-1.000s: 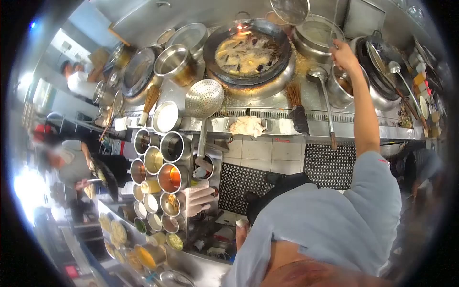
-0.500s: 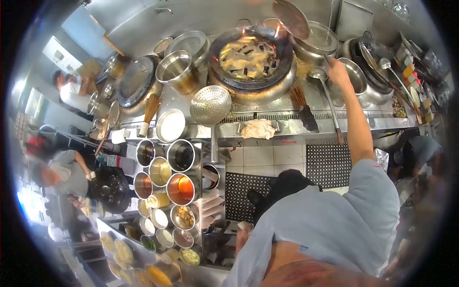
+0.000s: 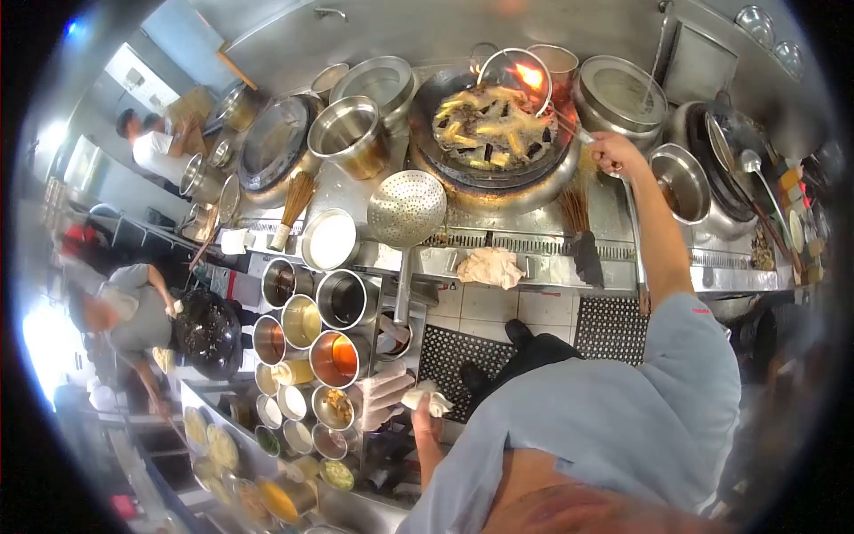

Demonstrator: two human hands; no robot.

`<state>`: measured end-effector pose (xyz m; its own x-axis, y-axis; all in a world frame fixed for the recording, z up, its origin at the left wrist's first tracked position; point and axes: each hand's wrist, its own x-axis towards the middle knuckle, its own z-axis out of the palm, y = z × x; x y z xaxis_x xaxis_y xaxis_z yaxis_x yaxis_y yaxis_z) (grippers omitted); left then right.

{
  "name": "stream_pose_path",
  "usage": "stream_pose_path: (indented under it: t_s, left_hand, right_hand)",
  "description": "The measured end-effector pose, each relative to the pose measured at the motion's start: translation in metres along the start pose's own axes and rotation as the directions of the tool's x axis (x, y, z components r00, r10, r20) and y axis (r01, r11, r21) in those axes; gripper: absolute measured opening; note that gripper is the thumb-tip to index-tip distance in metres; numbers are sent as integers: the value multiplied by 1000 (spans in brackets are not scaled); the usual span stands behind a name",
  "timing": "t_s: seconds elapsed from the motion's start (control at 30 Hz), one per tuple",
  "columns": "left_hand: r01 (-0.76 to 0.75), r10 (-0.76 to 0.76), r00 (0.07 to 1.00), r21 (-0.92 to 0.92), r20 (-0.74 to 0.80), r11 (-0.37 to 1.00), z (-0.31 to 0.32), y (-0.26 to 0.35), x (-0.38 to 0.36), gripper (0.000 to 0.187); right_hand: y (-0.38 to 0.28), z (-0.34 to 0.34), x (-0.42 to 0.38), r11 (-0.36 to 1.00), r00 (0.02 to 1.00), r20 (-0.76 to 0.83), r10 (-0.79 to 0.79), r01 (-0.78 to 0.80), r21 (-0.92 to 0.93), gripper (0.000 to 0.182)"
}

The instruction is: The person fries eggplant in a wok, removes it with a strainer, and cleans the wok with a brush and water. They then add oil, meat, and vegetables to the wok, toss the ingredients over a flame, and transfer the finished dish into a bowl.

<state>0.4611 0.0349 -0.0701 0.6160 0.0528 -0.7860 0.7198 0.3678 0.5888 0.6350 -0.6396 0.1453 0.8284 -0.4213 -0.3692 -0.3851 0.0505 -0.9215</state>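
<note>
My right hand [image 3: 618,153] is closed around the handle of a round long-handled strainer [image 3: 509,73]. The strainer tilts over the far right part of a large wok [image 3: 425,147], and flame shows at its face. In the wok, yellow and dark-skinned pieces like cut eggplant [image 3: 485,129] lie in bubbling oil. A ladle handle [image 3: 639,233] runs down just beside my right hand; its bowl is hidden. Low by my body, my left hand [image 3: 425,425] is closed on a bunched white cloth [image 3: 427,399].
A perforated skimmer [image 3: 407,209] lies across the counter edge above several sauce pots [image 3: 338,356]. Nearby are a metal pot [image 3: 349,133], a folded rag [image 3: 491,268] and a bamboo brush [image 3: 583,240]. At left, a co-worker [image 3: 133,307] stands beside a dark wok [image 3: 209,343].
My right hand has brought the strainer down from above the back of the stove to the wok. My left hand has come further into view with the white cloth. The whole view has shifted slightly.
</note>
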Motion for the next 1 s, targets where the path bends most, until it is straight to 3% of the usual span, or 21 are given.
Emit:
stream_pose_path:
  t_s: [0.03, 0.1, 0.17, 0.23, 0.3, 0.37, 0.43, 0.47, 0.57, 0.6, 0.63, 0.67, 0.7, 0.8, 0.87, 0.9, 0.93, 0.97, 1.0]
  left_hand:
    - [-65, 62, 998, -170, -26, 983, 12, 6, -11, 36]
    - [-119, 81, 984, -246, -161, 962, 37, 34, -32, 36]
    - [-261, 280, 960, -345, 5, 901, 44, 54, -25, 40]
    - [-244, 326, 929, -374, 174, 895, 62, 97, -29, 43]
    - [-287, 302, 953, -326, -5, 901, 97, 142, -39, 39]
    - [-342, 362, 930, -198, 71, 918, 133, 181, -40, 34]
    - [-313, 315, 940, -36, 131, 949, 144, 199, -1, 30]
    - [-290, 291, 951, -23, 106, 957, 160, 209, -4, 29]
    - [5, 75, 900, -182, 430, 983, 176, 209, 23, 47]
    - [14, 66, 890, -171, 450, 985, 180, 204, 27, 47]
    - [102, 33, 822, -205, 568, 973, 181, 198, 35, 55]
    - [195, 6, 740, -224, 673, 955, 181, 191, 46, 63]
    - [170, 8, 697, -176, 717, 970, 185, 186, 55, 72]
    - [272, 36, 607, -250, 794, 929, 197, 173, 66, 66]
    - [401, 51, 423, -237, 905, 885, 205, 172, 87, 53]
    - [406, 44, 416, -229, 908, 885, 212, 176, 73, 53]
    - [85, 71, 678, -174, 732, 981, 219, 179, 56, 44]
    - [-217, 193, 850, -9, 491, 976, 229, 187, 26, 36]
    - [-438, 310, 859, 272, 408, 857, 241, 202, -19, 35]
  right_hand:
    - [3, 5, 1, 1000, 1000, 14, 3, -3, -1, 28]
    - [10, 13, 4, 991, 991, 122, 49, -63, 118, 15]
    - [16, 19, 7, 991, 986, 154, 58, -75, 110, 13]
    - [20, 26, 2, 992, 977, 209, 28, -54, 116, 13]
    - [20, 31, -5, 991, 974, 226, 35, -62, 116, 14]
    - [21, 38, -15, 997, 972, 235, 16, -34, 72, 17]
    - [15, 48, -33, 996, 981, 196, 9, -27, 86, 25]
    - [14, 51, -40, 999, 983, 185, -6, -3, 48, 28]
    - [7, 60, -71, 994, 990, 119, -74, 83, -73, 34]
    - [1, 62, -81, 976, 987, 91, -130, 143, -161, 36]
    - [-5, 62, -92, 976, 989, 68, -135, 145, -164, 36]
    - [-12, 63, -105, 922, 980, 30, -194, 193, -337, 38]
    - [-17, 64, -118, 838, 969, 5, -249, 218, -501, 42]
    - [-38, 62, -150, 837, 966, -48, -255, 196, -511, 42]
    - [-52, 56, -155, 817, 953, -119, -277, 168, -552, 42]
    - [-60, 52, -153, 793, 937, -169, -305, 152, -590, 42]
    - [-56, 38, -134, 792, 935, -175, -309, 151, -592, 42]
    - [-41, 17, -102, 598, 797, -180, -577, 262, -758, 41]
    - [-37, 4, -81, 356, 599, -117, -793, 298, -886, 40]
